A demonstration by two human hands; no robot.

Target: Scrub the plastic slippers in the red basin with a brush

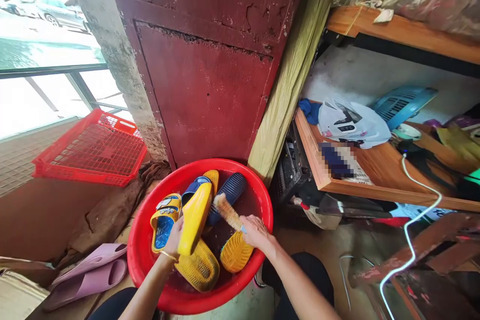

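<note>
My left hand (174, 238) grips a yellow slipper (195, 217), held tilted above the red basin (264, 200) with its side facing me. In my right hand (255, 231) is a scrubbing brush (227, 211) with pale bristles, its head just right of that slipper and apart from it. Several more slippers lie in dark water in the basin: a yellow one with a blue insole (164, 230) at the left, a navy sole (233, 187) at the back, and yellow soles (204, 267) at the front. My right fingers hide most of the brush handle.
A pair of pink slippers (90, 275) lies left of the basin. Behind it stands a dark red door (210, 90). A red plastic crate (97, 150) sits at the left. To the right, a wooden shelf (375, 165) holds a white plastic bag (352, 122) and a blue fan (405, 102); a white cable (410, 240) hangs down.
</note>
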